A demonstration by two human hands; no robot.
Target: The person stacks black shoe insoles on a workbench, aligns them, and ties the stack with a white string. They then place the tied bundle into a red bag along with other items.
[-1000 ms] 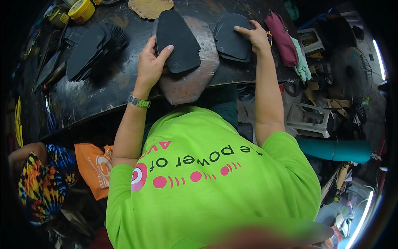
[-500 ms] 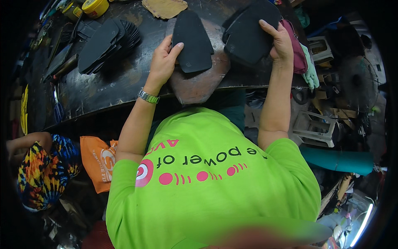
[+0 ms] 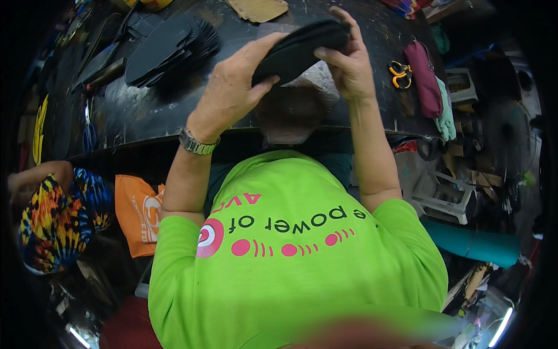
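Between my two hands, above the bench, is a stack of thin black flat pieces with rounded ends (image 3: 305, 53), tilted with its layered edge upward. My left hand (image 3: 235, 75), with a metal watch at the wrist, grips its left end, thumb on the near face. At the other end, my right hand (image 3: 353, 67) has its thumb on the near face and its fingers behind. Below the stack a brown board (image 3: 290, 116) lies at the bench's near edge, partly hidden. A larger fanned pile of similar black pieces (image 3: 168, 52) rests to the left.
On the dark bench (image 3: 232, 113) are orange-handled pliers or cutters (image 3: 400, 75), a maroon pouch (image 3: 422, 78), a pale green cloth (image 3: 445, 116) and a tan sheet (image 3: 258, 9). Blue-handled scissors (image 3: 89, 135) hang at the left edge. Someone's arm and tie-dyed clothing (image 3: 58, 221) show at lower left.
My hands, earlier apart with black pieces in each, have come together around one stack. The right hand moved left, uncovering the orange-handled tool. The view has shifted slightly.
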